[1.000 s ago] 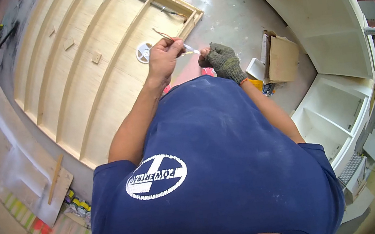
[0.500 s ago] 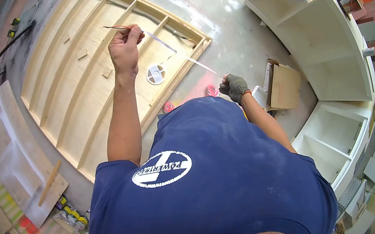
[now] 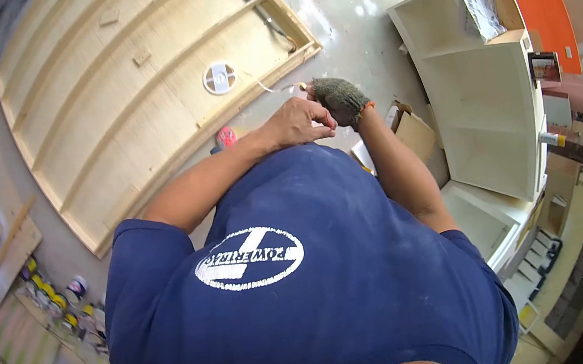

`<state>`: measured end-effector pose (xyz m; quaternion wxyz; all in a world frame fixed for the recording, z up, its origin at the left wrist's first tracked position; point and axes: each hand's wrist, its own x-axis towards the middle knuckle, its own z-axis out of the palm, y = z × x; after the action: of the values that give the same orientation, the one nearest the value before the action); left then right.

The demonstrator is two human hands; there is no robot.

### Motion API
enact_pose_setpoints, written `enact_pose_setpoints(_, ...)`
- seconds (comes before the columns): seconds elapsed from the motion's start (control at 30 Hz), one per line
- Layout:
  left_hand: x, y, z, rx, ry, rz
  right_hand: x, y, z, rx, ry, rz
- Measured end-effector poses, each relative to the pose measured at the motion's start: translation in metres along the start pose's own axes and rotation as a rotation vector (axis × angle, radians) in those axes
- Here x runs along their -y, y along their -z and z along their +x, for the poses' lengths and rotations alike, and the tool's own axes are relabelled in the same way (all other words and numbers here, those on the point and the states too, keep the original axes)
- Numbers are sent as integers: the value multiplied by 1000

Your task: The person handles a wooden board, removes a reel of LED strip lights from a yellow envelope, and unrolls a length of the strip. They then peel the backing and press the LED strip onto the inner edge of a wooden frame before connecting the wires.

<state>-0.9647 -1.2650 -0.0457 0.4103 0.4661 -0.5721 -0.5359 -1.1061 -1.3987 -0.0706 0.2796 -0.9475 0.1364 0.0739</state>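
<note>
From the head camera, the wooden frame (image 3: 74, 87) lies on the floor in front of the person in the navy shirt (image 3: 305, 317), with curved ribs across its panel. In the frame's bay nearest the wearer, toward its right end, I see a white reel (image 3: 220, 79) lying flat. A thin pale strip (image 3: 266, 88) runs from the reel's side across the frame's near edge. Just past that edge, the right hand (image 3: 341, 98), in a dark knitted glove, pinches the strip at its fingertips. The left hand (image 3: 297, 121), bare, is close by, also just outside the near edge; its thumb and fingers curl inward, but I cannot tell whether they grip anything. A dark cable (image 3: 266, 22) sits inside the frame's right end. A red shoe (image 3: 226, 137) shows beside the near edge, and a white cabinet (image 3: 475, 88) stands well right of the frame.
</note>
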Motion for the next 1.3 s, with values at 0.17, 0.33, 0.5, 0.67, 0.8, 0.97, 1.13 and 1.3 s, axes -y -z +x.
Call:
enact_pose_setpoints(0.17, 51, 36, -34, 147, 186, -22, 16, -16, 3, -15, -549, 860)
enact_pose_setpoints(0.33, 134, 69, -71, -221, 585, -11, 59, -1, 21, 70, -723, 596)
enact_pose_setpoints(0.5, 163, 75, -71, -390, 498, 269, 102, 26, 47, 67, -396, -45)
enact_pose_setpoints(0.67, 146, 83, -33, -274, -236, 576, 134, 50, 72, 169, -415, -247)
enact_pose_setpoints(0.8, 146, 94, -12, -151, 34, 274, 138, 66, 78, 129, -374, -316)
enact_pose_setpoints(0.97, 188, 131, -21, -268, 225, 322, 145, 107, 72, -29, -379, -303)
enact_pose_setpoints(1.13, 243, 165, -44, -428, 351, 586, 169, 160, 70, -63, -568, -86)
enact_pose_setpoints(1.3, 264, 189, -54, -717, 354, 554, 182, 198, 61, -76, -587, 178)
